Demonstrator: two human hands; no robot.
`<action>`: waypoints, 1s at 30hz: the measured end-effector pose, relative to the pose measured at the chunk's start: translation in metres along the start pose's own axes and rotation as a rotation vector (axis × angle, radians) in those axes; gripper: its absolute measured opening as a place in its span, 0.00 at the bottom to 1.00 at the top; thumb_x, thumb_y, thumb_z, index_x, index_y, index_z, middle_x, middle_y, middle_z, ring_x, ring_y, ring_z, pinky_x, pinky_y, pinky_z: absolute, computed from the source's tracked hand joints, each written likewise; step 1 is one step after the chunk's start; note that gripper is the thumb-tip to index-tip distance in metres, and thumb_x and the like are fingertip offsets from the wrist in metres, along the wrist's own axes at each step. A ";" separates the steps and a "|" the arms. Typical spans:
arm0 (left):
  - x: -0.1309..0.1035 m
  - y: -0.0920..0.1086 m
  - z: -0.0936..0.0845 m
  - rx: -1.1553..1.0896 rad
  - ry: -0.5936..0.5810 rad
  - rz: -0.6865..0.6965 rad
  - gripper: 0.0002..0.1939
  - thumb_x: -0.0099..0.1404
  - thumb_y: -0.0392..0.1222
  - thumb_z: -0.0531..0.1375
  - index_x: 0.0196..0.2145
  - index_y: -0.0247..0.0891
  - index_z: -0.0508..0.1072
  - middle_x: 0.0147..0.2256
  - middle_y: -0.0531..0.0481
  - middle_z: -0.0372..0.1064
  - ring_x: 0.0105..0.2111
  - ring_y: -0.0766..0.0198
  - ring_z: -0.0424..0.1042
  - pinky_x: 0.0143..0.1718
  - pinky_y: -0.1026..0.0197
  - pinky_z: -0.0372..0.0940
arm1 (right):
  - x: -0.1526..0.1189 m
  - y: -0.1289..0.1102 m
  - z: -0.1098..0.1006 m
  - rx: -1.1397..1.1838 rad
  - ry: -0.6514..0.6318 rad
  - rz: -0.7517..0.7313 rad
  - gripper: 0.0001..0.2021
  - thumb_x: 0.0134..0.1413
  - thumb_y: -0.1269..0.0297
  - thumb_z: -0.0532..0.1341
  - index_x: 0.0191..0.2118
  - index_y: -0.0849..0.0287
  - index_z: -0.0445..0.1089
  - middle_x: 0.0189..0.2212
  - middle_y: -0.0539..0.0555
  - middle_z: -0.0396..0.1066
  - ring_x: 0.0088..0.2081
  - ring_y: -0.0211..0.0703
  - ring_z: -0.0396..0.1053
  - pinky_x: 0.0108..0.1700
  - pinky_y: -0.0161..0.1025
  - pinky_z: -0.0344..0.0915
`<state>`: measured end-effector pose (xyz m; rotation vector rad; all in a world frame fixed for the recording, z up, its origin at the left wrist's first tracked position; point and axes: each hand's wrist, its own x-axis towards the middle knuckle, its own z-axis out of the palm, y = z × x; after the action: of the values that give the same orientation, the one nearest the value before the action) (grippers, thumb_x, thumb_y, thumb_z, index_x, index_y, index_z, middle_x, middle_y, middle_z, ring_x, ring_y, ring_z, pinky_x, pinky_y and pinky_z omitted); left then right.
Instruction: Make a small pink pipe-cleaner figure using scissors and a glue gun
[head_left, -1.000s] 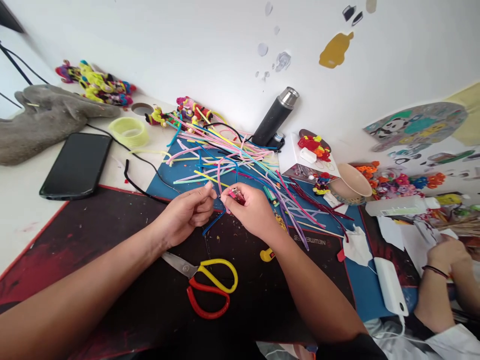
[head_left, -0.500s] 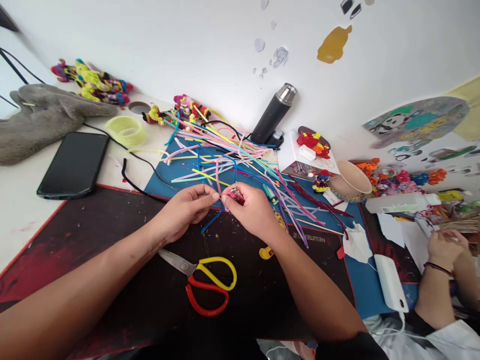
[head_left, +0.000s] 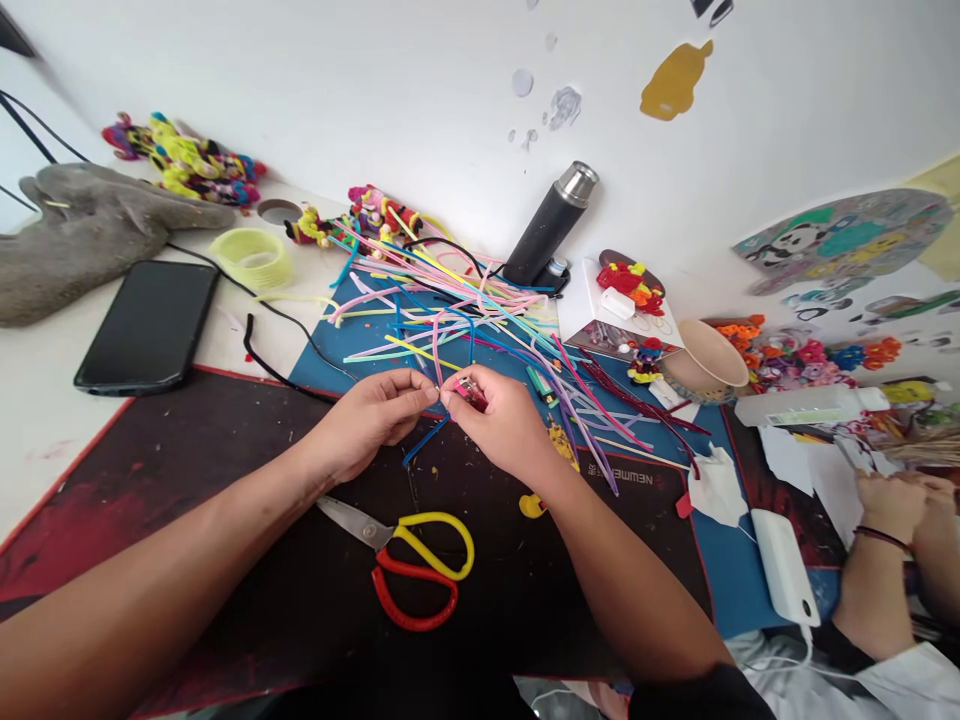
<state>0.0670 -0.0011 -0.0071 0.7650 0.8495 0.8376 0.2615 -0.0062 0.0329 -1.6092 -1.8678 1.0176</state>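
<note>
Over the dark mat, my left hand [head_left: 375, 410] and my right hand [head_left: 499, 415] meet fingertip to fingertip, both pinched closed. A pink pipe cleaner [head_left: 437, 350] runs down into their fingertips, its end hidden there. Tucked in my right fingers is a small red and pink piece [head_left: 471, 391], mostly covered. Scissors with one yellow and one red handle [head_left: 420, 558] lie below my hands, their blades partly under my left wrist. Just beyond my fingers spreads a loose pile of coloured pipe cleaners [head_left: 480, 290].
A black phone [head_left: 146, 325] and a yellow coil [head_left: 251, 260] lie at left. Behind the pile leans a black thermos [head_left: 547, 225]. On the right are a white box [head_left: 592, 315], a bowl [head_left: 709, 360], a white power bank [head_left: 784, 565] and another person's hands [head_left: 892, 510].
My hands stay pinched together in nearly the same place, with small finger shifts. The view has tilted slightly. The other person's hands have moved a little.
</note>
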 end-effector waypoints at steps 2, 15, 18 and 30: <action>0.000 0.000 0.000 -0.023 0.016 -0.012 0.23 0.56 0.55 0.80 0.31 0.38 0.75 0.19 0.61 0.53 0.18 0.73 0.45 0.19 0.67 0.40 | 0.000 0.001 0.000 0.031 0.003 -0.012 0.08 0.67 0.59 0.64 0.42 0.55 0.78 0.33 0.50 0.79 0.33 0.43 0.73 0.36 0.39 0.63; 0.000 0.001 0.000 -0.161 0.034 -0.039 0.25 0.52 0.52 0.83 0.30 0.38 0.73 0.19 0.64 0.50 0.18 0.75 0.43 0.17 0.70 0.42 | 0.003 0.007 0.007 0.223 0.025 -0.034 0.09 0.67 0.55 0.65 0.43 0.55 0.77 0.37 0.51 0.81 0.37 0.44 0.76 0.42 0.40 0.69; 0.001 0.000 -0.001 -0.148 0.037 -0.038 0.24 0.53 0.51 0.82 0.30 0.38 0.73 0.19 0.64 0.50 0.18 0.75 0.43 0.17 0.70 0.42 | 0.004 0.007 0.009 0.219 0.031 -0.037 0.09 0.67 0.55 0.65 0.43 0.55 0.77 0.36 0.51 0.81 0.36 0.44 0.76 0.42 0.40 0.69; 0.002 0.000 -0.001 -0.176 0.018 -0.015 0.27 0.57 0.56 0.81 0.30 0.38 0.70 0.21 0.64 0.48 0.19 0.74 0.42 0.17 0.70 0.43 | 0.003 0.007 0.006 0.242 0.011 -0.031 0.10 0.66 0.55 0.64 0.41 0.56 0.77 0.34 0.50 0.79 0.35 0.43 0.74 0.40 0.39 0.66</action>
<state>0.0671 0.0007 -0.0081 0.5962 0.7850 0.8945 0.2603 -0.0049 0.0233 -1.4371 -1.6843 1.1689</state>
